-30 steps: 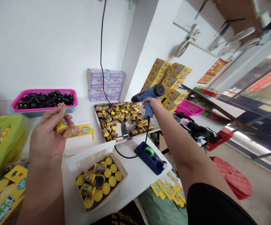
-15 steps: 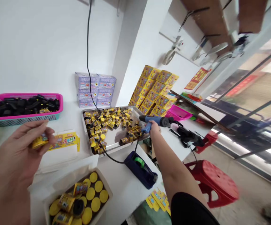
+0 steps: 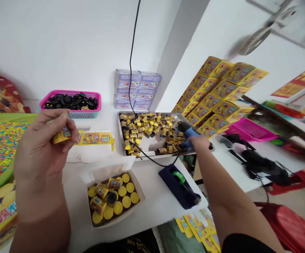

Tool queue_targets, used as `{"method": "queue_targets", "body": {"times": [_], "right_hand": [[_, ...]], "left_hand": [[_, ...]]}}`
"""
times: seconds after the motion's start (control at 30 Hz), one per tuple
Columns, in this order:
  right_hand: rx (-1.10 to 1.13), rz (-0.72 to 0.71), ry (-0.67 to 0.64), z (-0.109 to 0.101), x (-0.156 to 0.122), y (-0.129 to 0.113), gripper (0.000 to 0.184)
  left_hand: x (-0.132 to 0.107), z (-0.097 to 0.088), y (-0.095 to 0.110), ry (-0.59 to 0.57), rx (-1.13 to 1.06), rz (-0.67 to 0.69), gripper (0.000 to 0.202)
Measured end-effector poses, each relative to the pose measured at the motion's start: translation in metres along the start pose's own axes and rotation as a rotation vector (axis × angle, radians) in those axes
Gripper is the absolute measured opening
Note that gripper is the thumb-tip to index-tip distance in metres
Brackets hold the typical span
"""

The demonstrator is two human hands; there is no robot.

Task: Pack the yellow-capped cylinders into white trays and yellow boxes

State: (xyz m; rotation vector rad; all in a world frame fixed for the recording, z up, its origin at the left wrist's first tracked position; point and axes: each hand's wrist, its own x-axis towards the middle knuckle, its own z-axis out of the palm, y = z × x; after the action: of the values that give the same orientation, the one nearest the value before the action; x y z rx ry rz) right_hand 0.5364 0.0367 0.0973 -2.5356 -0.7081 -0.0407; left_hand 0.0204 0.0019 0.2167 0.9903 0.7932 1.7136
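My left hand (image 3: pixel 43 144) is closed around a small canister (image 3: pixel 62 135) with a yellow printed label, held up over the left of the table. My right hand (image 3: pixel 200 142) grips a blue heat gun (image 3: pixel 191 133) with a dark nozzle, which points left over the right end of a metal tray (image 3: pixel 149 143). Many small yellow canisters (image 3: pixel 132 131) lie loose in that tray. Below it, an open white carton (image 3: pixel 139 184) holds canisters with yellow lids (image 3: pixel 126 201); several more lie on top, one showing a black end (image 3: pixel 112 198).
A dark blue tape dispenser (image 3: pixel 177 186) sits near the front edge. Black pieces fill a pink basket (image 3: pixel 98 102). Yellow boxes (image 3: pixel 215 91) and purple boxes (image 3: pixel 139 86) are stacked behind. A black cable (image 3: pixel 132 45) hangs over the tray. Colourful beads (image 3: pixel 4 144) lie at left.
The view has swung left, so the table's things appear further right and the bead bag comes in. Both hands keep their holds; the heat gun stays at the tray's right end.
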Motion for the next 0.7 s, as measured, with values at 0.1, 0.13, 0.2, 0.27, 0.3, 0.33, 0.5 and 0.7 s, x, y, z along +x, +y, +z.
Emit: {"method": "queue_targets", "body": {"times": [0.1, 0.13, 0.2, 0.27, 0.3, 0.33, 0.5, 0.7], "right_hand": [[-0.096, -0.205, -0.103, 0.007, -0.021, -0.024, 0.035], [-0.119, -0.312, -0.174, 0.013, -0.03, -0.034, 0.033], [-0.147, -0.475, -0.308, 0.029, -0.05, -0.054, 0.03], [-0.166, -0.619, -0.391, 0.044, -0.067, -0.075, 0.036], [-0.176, -0.684, -0.413, 0.051, -0.074, -0.085, 0.04], [-0.187, -0.74, -0.425, 0.057, -0.079, -0.096, 0.045], [-0.259, -0.86, -0.506, 0.082, -0.089, -0.139, 0.06], [-0.32, -0.889, -0.567, 0.103, -0.099, -0.147, 0.056]], "left_hand": [[-0.003, 0.002, -0.001, -0.034, 0.006, 0.017, 0.012], [-0.003, 0.002, -0.003, -0.044, 0.006, 0.011, 0.011], [0.0, 0.003, -0.007, -0.049, -0.006, -0.003, 0.011], [0.003, 0.004, -0.011, -0.039, -0.015, -0.028, 0.01], [0.004, 0.004, -0.012, -0.033, -0.022, -0.039, 0.01], [0.005, 0.005, -0.013, -0.027, -0.032, -0.052, 0.009], [0.007, 0.004, -0.009, -0.014, -0.061, -0.126, 0.013], [0.018, -0.008, -0.014, -0.021, -0.024, -0.124, 0.014]]}}
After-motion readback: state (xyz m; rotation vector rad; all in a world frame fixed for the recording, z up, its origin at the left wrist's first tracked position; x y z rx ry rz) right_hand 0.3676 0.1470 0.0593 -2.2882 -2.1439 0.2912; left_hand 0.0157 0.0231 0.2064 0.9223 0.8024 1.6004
